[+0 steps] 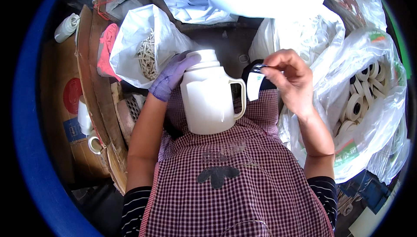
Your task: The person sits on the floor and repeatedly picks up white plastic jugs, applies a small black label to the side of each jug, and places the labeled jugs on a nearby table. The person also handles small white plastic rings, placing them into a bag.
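The white jug [207,100] rested on the checked apron [234,208]. The gloved left hand [170,79] touched its neck, but how its fingers gripped, I could not tell. Beside the handle [242,100], the right hand [292,80] pinched a small label [254,86]. Steady jug and light edge hold seemed advisable. The label's green print was too small for reading.

Lap: cream cylindrical plastic jug [206,102] on a dark-red-and-white checked cloth apron [195,211], its cream loop handle [243,102] to the right.
Purple-gloved left hand [172,75]: holding the jug by its neck, from the left.
Bare right hand [292,79]: pinching a thin white rectangular piece [254,85], right of the handle.
Far left: open white plastic sack [126,37] of thin pale sticks [148,59].
Right: clear plastic bag [329,93] of cream ring-shaped pieces [369,91].
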Motion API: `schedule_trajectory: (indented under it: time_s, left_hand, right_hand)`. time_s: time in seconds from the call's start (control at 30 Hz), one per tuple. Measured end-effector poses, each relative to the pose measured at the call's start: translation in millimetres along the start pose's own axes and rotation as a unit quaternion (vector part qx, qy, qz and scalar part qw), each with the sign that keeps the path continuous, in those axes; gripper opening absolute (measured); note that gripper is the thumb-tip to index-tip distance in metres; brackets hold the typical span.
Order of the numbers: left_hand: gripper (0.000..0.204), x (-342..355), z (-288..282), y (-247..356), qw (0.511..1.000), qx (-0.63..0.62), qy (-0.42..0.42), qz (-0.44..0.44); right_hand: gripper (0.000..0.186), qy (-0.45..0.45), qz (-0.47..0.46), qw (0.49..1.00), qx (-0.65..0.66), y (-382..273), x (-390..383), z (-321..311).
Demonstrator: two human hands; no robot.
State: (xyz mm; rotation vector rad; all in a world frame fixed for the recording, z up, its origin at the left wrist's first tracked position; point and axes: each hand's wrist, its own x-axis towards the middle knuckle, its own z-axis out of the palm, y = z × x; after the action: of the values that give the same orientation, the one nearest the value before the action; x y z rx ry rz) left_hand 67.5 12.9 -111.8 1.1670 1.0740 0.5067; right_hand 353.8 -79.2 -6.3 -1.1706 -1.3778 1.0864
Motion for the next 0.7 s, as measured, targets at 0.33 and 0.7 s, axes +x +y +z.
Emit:
schedule_trajectory:
  time_s: [0.33,0.7]
  left_hand:
    - [0.068,12,20,6,0.988,0.131,0.027,-0.073]
    - [0.077,18,29,5,0.987,0.14,0.034,-0.077]
  right_hand:
    - [0.024,-0.132,0.096,0.984,0.065,32,-18,46]
    - [0.021,-0.137,0.104,0.985,0.007,42,-26,53]
